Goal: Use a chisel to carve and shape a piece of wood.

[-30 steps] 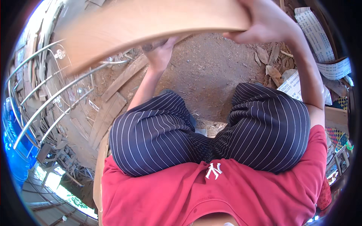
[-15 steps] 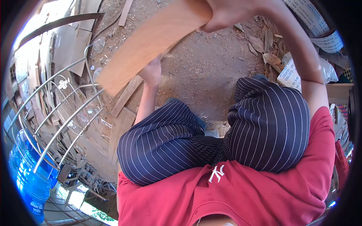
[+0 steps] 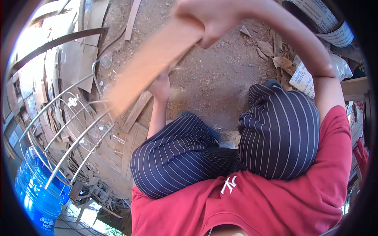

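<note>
A flat tan wooden board [image 3: 151, 65], smeared by motion, slants across the upper left, above the dirt ground. At its far right end my right hand [image 3: 216, 19] is closed round the wood, thumb along the near edge. My left hand [image 3: 160, 85] holds the same board by its near long edge, about midway along; its fingertips are hidden behind the wood. The board's lower left end reaches in front of the metal rack.
To the left stand a pale metal rack [image 3: 59, 102] and a blue plastic water bottle [image 3: 41, 204]. Wood scraps [image 3: 138, 112] lie around it. Printed abrasive belts [image 3: 334, 33] and a clear plastic bag [image 3: 341, 67] are at the right, near dry leaves [image 3: 283, 63]. My bent knees [image 3: 281, 129] are close in.
My right hand has moved left with its end of the board, which now looks shorter and narrower. My left hand keeps its hold. The whole view has shifted slightly.
</note>
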### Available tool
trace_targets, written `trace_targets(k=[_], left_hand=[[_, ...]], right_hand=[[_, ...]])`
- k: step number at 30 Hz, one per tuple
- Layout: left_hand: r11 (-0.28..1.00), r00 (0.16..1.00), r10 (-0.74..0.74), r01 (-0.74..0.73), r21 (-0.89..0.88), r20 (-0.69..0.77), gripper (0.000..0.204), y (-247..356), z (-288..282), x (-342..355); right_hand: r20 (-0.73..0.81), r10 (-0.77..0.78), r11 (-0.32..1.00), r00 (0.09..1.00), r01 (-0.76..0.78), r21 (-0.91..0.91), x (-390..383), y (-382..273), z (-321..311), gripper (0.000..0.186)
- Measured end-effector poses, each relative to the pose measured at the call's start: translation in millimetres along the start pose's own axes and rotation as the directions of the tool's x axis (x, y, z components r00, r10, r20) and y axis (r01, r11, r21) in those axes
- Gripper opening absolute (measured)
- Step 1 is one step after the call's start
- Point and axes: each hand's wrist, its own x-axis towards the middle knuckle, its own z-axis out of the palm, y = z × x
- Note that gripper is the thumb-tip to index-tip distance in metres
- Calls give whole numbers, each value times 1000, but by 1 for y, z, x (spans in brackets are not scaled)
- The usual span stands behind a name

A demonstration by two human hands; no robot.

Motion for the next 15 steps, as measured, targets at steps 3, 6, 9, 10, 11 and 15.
trace_targets(k=[3,6,9,10,11,15], left_hand=[[987,996,-89,84,-140,-32,23,0,2,-7],[971,990,-135,139,-193,34,16,6,-1,0],[950,970,-238,242,-199,44,16,0,-1,-2],[992,996,-59,51,-115,-73,15,-12,0,-3],[995,999,27,-31,-96,-39,17,-12,-3,-4],[969,982,-181,188,-161,58,24,-8,-9,1]], right_hand=[[-50,12,1000,999,-13,-27,1,-1,1,52],[-162,-7,995,987,23,99,-9,-8,-15,51],[-147,79,803,986,24,595,-13,-12,5,47],[-154,70,807,986,35,590,-10,-5,10,47],[-65,47,947,997,-24,319,-7,-7,12,46],[-107,66,989,992,-51,138,-11,-6,-9,44]])
